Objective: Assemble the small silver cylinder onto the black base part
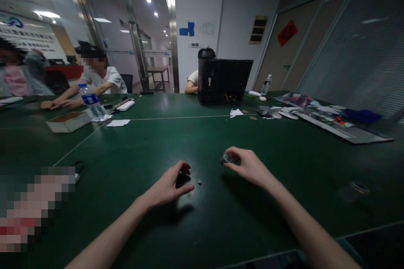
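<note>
My left hand (175,185) hovers low over the green table (176,138), fingers curved and apart, with nothing between them. Just right of its thumb, a tiny metallic piece (199,182) lies on the tabletop. To the right, my right hand (244,163) pinches a small round object (226,158), dark with a light rim, between thumb and fingers; it is blurred and I cannot make out what it is. That hand is raised above the table, its shadow below. A dark cylindrical container (355,191) stands far to the right, near my right forearm.
A pixelated item (38,206) lies at the left. Behind are an open box (67,122), a water bottle (93,103), white paper (118,122) and a black case (225,82). A cluttered board (344,128) is at the right. Several people sit across the table.
</note>
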A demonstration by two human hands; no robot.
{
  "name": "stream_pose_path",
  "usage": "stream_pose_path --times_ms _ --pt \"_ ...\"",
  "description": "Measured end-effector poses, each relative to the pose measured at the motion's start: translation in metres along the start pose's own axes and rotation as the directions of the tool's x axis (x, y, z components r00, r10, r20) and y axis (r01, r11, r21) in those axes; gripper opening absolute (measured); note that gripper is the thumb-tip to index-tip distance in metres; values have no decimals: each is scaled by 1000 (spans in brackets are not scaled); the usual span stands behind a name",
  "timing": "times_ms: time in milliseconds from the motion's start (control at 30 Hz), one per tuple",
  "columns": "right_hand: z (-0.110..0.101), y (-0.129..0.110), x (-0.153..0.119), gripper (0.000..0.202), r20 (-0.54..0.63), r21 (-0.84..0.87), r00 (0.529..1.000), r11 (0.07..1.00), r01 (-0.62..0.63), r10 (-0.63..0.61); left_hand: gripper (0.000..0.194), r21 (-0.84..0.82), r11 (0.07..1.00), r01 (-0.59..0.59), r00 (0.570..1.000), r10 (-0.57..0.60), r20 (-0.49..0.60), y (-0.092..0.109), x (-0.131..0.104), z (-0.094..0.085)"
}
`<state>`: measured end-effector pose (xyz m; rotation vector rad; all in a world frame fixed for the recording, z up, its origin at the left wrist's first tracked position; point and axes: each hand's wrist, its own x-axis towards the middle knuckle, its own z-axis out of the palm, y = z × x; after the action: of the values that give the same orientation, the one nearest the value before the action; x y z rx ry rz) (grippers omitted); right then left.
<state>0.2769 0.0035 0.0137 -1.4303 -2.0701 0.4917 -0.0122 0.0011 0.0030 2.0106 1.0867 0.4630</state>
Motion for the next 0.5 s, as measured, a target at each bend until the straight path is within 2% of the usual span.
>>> stream_pose_path --times_ms 67,100,133,233,333,400,500 --pt "-32 40 -13 22 -59 -116 980 974 -196 190 52 11 1000 6 1000 -6 1 -1 1 0" --pt "-49 63 -21 23 -118 -177 950 935 -306 289 53 15 1000 2 1000 -2 -1 -1 1 1" --pt "-65 88 -29 25 -174 -240 911 881 -407 374 54 16 1000 -2 1000 2 -6 -2 1 1" --pt "-103 162 -55 29 -332 -371 747 648 -665 576 54 10 1000 -2 1000 2 -7 -1 2 3" --pt "-121 212 -78 22 -336 -379 651 535 -755 681 53 16 1000 8 1000 -8 -6 -1 2 3" --pt "-124 229 -87 18 -331 -363 610 499 -787 720 53 27 1000 8 1000 -8 -5 -1 3 3" --pt "-124 240 -93 18 -340 -348 578 472 -810 742 53 30 1000 2 1000 -2 2 -2 2 2"
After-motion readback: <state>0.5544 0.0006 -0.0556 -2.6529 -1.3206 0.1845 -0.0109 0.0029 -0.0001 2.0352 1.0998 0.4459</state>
